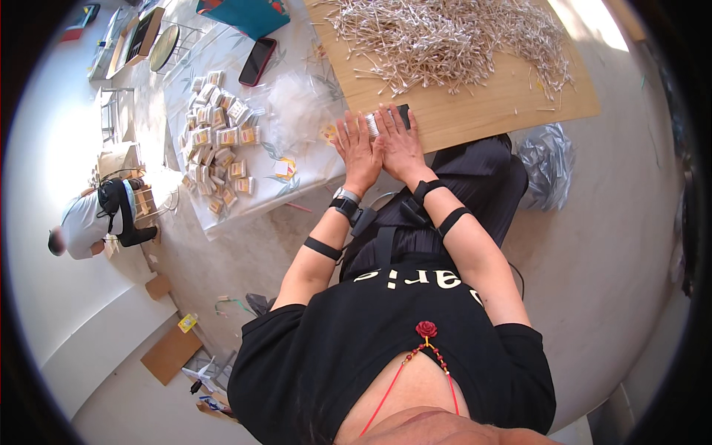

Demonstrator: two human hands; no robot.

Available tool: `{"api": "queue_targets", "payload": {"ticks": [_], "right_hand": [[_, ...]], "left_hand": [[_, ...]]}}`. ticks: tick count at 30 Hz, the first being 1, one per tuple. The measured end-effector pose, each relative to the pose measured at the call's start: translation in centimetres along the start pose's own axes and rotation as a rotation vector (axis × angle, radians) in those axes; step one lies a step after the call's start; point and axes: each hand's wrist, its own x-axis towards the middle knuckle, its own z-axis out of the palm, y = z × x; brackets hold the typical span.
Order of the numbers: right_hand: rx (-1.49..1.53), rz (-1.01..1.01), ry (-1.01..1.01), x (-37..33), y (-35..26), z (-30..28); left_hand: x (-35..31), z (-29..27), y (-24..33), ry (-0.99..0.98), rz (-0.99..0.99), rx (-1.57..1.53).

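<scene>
At the near left edge of the wooden board point(475, 111), my two hands lie side by side with fingers stretched forward. My left hand point(360, 157) rests flat at the left of a small row of white cotton swabs point(371, 124). Over the right part of that row, my right hand point(399, 144) is laid flat, its thumb side against the left hand. A black block point(404, 116) shows just past the right fingers. The palms hide part of the row. A large loose heap of cotton swabs point(445, 44) covers the far part of the board.
Left of the board, a cloth-covered table point(259, 196) carries many small packs of swabs point(222, 137), clear plastic bags point(297, 104), a phone point(257, 61) and a teal bag point(248, 18). A grey plastic bag point(547, 163) lies right of my knees. Another person point(93, 219) bends over at the far left.
</scene>
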Motion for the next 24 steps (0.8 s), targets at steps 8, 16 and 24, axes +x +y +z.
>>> {"api": "queue_targets", "payload": {"ticks": [8, 16, 24], "right_hand": [[0.0, -0.022, 0.009, 0.0, -0.1, -0.5], [0.027, -0.024, 0.028, 0.2, -0.1, 0.4], [-0.001, -0.056, -0.019, 0.4, -1.7, -0.4]], "left_hand": [[0.7, -0.6, -0.7, 0.101, 0.03, -0.34], [0.8, -0.8, -0.5, 0.142, 0.1, -0.389], [0.5, -1.1, 0.2, 0.12, 0.085, -0.424]]}}
